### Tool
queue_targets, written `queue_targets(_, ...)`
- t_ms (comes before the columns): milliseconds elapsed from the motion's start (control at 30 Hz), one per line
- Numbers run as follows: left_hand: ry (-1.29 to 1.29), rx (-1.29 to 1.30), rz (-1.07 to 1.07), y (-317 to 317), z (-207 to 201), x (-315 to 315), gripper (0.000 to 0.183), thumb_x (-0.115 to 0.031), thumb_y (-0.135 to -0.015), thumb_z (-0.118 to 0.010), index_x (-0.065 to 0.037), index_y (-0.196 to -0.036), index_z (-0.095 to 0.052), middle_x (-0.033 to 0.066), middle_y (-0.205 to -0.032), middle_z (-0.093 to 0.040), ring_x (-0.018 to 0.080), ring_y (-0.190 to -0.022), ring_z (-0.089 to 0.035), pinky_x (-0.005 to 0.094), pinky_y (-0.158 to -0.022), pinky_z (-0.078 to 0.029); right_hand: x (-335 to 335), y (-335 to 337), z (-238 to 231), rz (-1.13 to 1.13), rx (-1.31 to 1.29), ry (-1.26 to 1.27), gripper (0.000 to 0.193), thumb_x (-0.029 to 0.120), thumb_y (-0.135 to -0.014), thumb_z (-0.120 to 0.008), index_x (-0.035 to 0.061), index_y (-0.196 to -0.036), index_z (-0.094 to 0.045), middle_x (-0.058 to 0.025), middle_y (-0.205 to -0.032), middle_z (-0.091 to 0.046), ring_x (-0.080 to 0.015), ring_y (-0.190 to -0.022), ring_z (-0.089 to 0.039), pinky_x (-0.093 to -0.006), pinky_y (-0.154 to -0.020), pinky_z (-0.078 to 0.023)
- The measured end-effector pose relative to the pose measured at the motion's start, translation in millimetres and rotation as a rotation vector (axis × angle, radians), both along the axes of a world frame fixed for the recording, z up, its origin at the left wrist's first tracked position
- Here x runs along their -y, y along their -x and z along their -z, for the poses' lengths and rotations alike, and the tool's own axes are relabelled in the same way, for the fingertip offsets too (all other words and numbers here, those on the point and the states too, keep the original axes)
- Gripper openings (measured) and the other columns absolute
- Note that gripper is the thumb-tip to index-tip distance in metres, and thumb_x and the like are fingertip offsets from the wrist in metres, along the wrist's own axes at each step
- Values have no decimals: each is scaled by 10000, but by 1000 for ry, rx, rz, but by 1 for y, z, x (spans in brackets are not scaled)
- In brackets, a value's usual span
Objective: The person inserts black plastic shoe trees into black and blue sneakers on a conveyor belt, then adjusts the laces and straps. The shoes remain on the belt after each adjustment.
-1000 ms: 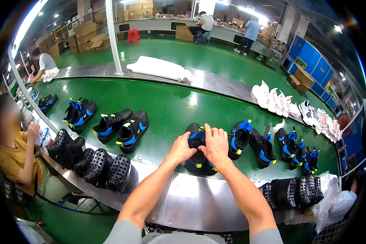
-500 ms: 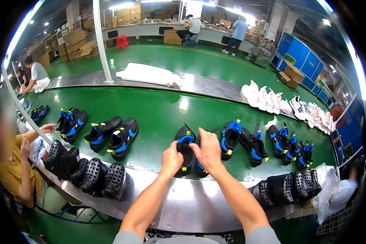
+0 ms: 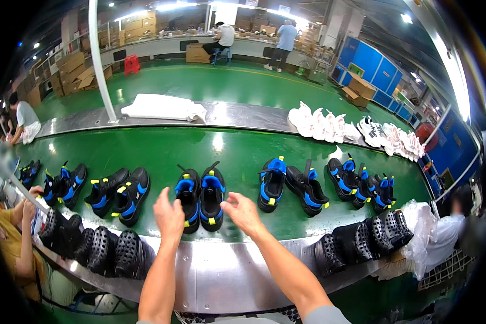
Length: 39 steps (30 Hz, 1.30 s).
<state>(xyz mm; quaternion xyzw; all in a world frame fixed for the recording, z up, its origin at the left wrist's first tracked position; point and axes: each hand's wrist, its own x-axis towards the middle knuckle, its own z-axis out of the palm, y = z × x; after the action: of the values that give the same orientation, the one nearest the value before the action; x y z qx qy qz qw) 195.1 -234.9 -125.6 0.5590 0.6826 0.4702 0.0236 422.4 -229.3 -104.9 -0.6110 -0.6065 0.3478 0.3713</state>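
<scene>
Side by side on the green belt stand two black-and-blue sneakers with yellow tabs, their toes pointing toward me and their collars loosened. My left hand (image 3: 168, 215) is just left of the left sneaker (image 3: 188, 213), its thumb close to the shoe and its fingers apart. To the right of the right sneaker (image 3: 211, 208), my right hand (image 3: 244, 214) is held with thumb and fingers spread. Neither hand holds anything. Further right on the belt sits another sneaker (image 3: 271, 186) of the same kind, and a black-and-blue pair (image 3: 130, 200) lies to the left.
Black perforated shoe forms (image 3: 128, 254) line the metal ledge (image 3: 227, 275) at left, with more forms (image 3: 356, 243) at right. White shoes (image 3: 318, 124) and a white wrapped bundle (image 3: 162, 108) rest on the far ledge. A co-worker in yellow (image 3: 11, 232) sits at left.
Both hands have come off the two sneakers and moved apart, one to each side. The right sneaker, mostly covered by my right hand before, now shows fully. The whole view has shifted.
</scene>
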Motion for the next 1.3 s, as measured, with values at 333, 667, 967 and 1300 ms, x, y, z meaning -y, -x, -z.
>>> queue_targets(333, -173, 3, 633, -84, 27, 89, 186, 64, -804, -672, -20, -969, -672, 135, -806, -627, 331, -756, -605, 419, -678, -497, -27, -116, 23, 136, 1126, -364, 407, 382, -741, -835, 61, -976, -748, -82, -1228, -576, -312, -1149, -499, -443, -919, -428)
queue_targets(667, -163, 33, 603, -79, 38, 89, 184, 63, -787, -676, -17, -953, -679, 135, -792, -645, 325, -743, -614, 413, -666, -500, 12, -188, -4, 293, 1101, 31, 403, 505, -714, -845, 165, -927, -809, -174, -1212, -638, -360, -1243, -530, -504, -1041, -374)
queue_targets(967, -142, 15, 626, -86, 42, 86, 190, 59, -783, -668, -17, -956, -686, 140, -801, -640, 337, -756, -605, 432, -674, -493, 19, -132, 8, 181, 987, -94, 421, 575, -759, -783, 164, -850, -799, -172, -918, -704, -347, -995, -661, -482, -904, -500)
queue_targets(1300, -121, 33, 594, -87, 37, 88, 167, 82, -804, -642, -2, -942, -684, 159, -818, -656, 349, -754, -606, 430, -685, -494, 199, -142, -85, 465, 840, -418, 419, 217, -813, -830, 14, -1140, -663, -105, -847, -568, -317, -815, -583, -428, -686, -478)
